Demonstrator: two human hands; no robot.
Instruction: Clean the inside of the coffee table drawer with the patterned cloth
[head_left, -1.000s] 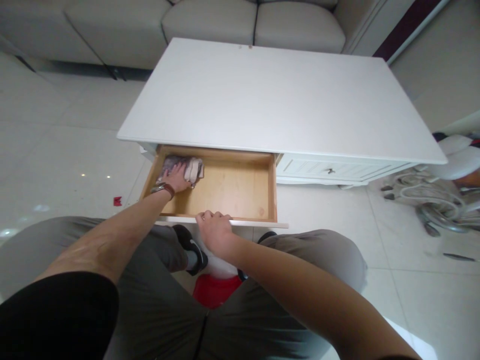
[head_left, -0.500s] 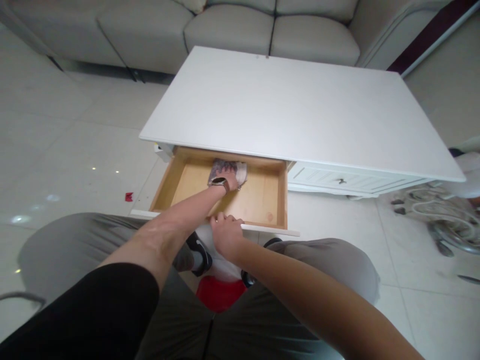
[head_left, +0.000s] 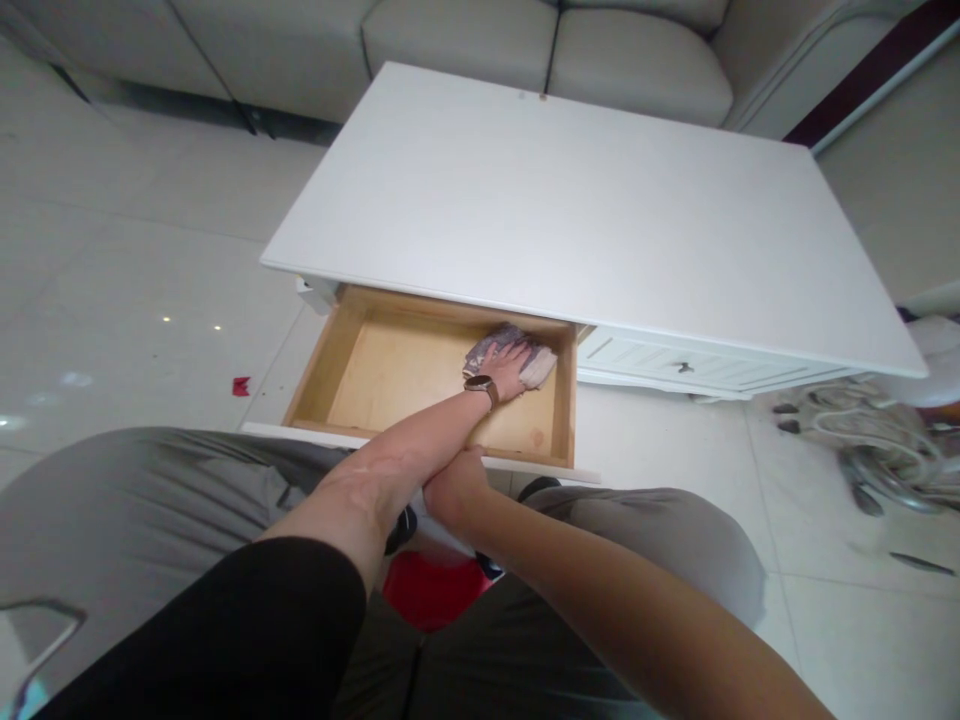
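My left hand (head_left: 505,371), with a watch (head_left: 480,383) on its wrist, lies flat with fingers spread on a folded purple-and-white cloth (head_left: 538,366). The cloth rests on the bottom of a pulled-out wooden drawer (head_left: 397,370), near its right back corner. At the drawer's front edge, my right hand (head_left: 456,487) is closed over the white front panel (head_left: 525,467). My left forearm crosses above it and hides most of its fingers.
The drawer belongs to a white coffee table (head_left: 585,210), with a second, shut drawer (head_left: 683,367) on the right. A grey sofa (head_left: 465,40) stands behind. A red scrap (head_left: 240,386) lies on the tiled floor at left. Cables (head_left: 877,430) and a metal base are at right.
My left hand has slid the cloth rightward across the drawer bottom, from the middle to near the right side. My right hand stays at the front edge, now partly covered by the left forearm.
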